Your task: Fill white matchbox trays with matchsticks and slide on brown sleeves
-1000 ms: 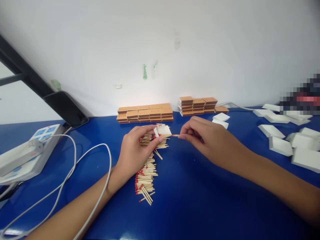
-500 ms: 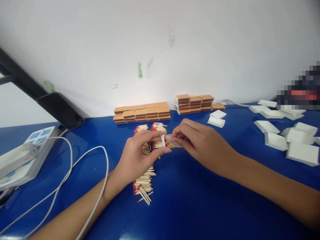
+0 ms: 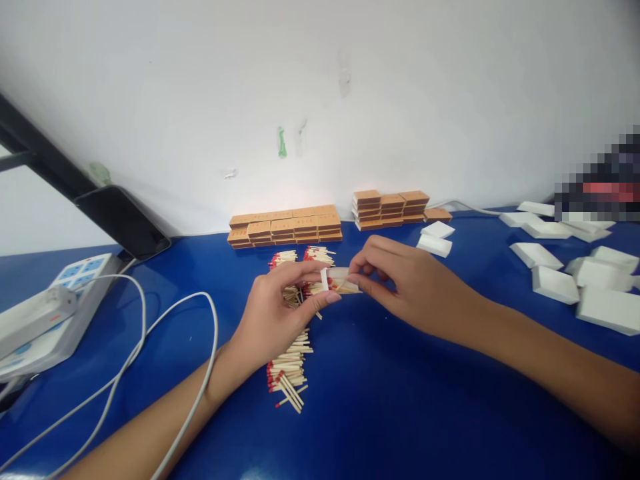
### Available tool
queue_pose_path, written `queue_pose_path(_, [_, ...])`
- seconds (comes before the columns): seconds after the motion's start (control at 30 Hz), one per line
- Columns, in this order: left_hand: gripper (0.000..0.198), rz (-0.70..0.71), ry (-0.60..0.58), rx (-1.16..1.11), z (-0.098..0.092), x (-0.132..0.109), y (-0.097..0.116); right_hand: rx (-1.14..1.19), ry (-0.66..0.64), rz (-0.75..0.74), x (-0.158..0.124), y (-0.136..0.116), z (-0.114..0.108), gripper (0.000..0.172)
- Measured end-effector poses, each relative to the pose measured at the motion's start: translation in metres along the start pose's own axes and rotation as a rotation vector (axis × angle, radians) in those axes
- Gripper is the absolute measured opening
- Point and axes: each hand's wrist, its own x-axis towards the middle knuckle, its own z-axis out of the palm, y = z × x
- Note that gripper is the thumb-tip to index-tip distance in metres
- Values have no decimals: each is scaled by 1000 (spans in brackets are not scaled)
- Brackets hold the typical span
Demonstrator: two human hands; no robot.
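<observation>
Gripping a white matchbox tray (image 3: 341, 272) by its left end, between thumb and fingers of the left hand (image 3: 273, 310), close to the pile of loose matches (image 3: 289, 360) on the blue counter (image 3: 400, 400). Touching the right end of the same tray with the bent fingers of the right hand (image 3: 415, 283); whether pinching its edge or some matches there, impossible to tell. One second ago, pinching matches at the tray's edge with the right hand; now, with a few matches (image 3: 350, 289) inside, at a number hard to count. Meaning, probably, already passed from fingers into tray, but not yet released for certain.
</observation>
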Motion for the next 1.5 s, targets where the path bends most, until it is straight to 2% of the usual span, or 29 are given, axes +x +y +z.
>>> queue_pose_path(0.13, [39,14,-33,12,-1,0,0,7,-18,5,-1,-2,5,10])
queue_pose_path(0.33, [38,8,-21,-17,-2,1,0,35,102,-15,0,-3,1,10])
queue_pose_path(0.5, [36,-32,22,-22,0,1,1,-31,141,11,1,-1,-3,11])
queue_pose_path(0.7, [32,-50,210,30,-4,7,4,-226,395,143,7,33,-16,12])
queue_pose_path(0.8, [34,-30,234,62,-7,8,3,-207,490,176,9,44,-21,9])
queue_pose_path(0.9, [37,-3,167,47,-6,7,0,-177,429,60,8,30,-17,14])
queue_pose_path(1.03, [39,82,67,58,-3,3,-1,-19,219,-62,3,-3,-5,12])
queue_pose_path(1.13, [38,135,27,82,-3,2,1,90,118,-99,0,-14,2,10])
queue_pose_path(1.37, [38,207,-24,140,-4,0,4,127,74,-99,-3,-7,10,7])
queue_pose_path(1.5, [38,211,-17,151,-2,-1,3,2,151,-165,-4,-9,11,14])
